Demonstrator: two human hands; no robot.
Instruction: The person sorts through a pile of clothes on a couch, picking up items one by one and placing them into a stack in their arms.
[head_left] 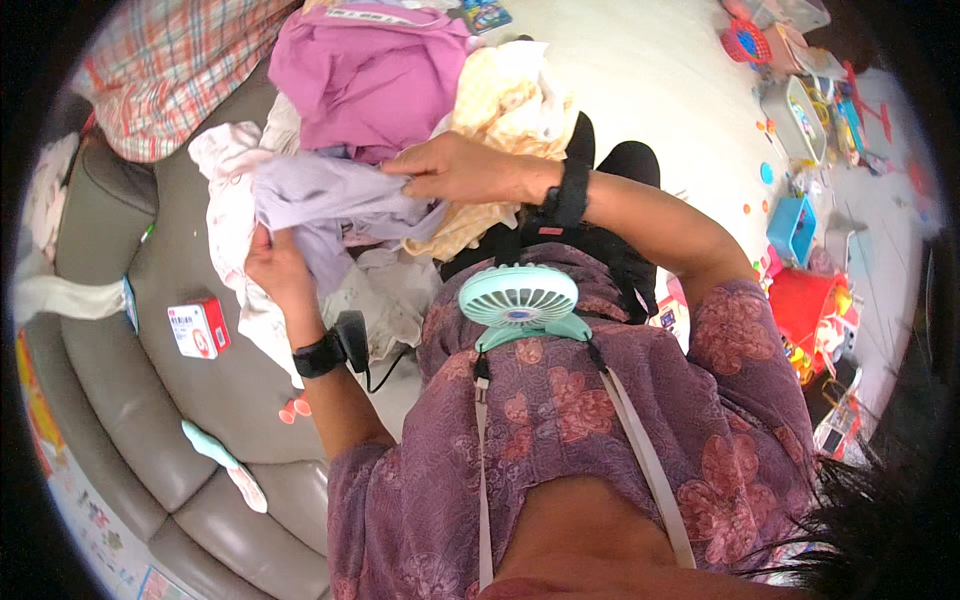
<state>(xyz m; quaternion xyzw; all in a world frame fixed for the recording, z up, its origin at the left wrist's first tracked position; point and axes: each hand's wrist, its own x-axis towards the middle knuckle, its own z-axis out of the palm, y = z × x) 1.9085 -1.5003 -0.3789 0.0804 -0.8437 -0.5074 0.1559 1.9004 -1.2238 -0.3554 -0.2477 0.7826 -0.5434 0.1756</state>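
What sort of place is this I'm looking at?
Probably a living room in a home: there's a grey sofa, a heap of clothes and, on the other side, colourful toy-like clutter.

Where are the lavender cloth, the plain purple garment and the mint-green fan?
Lavender cloth (320,190), head view: middle of its bunched fabric.
Plain purple garment (368,85), head view: its broad middle.
Mint-green fan (519,298), head view: its round head.
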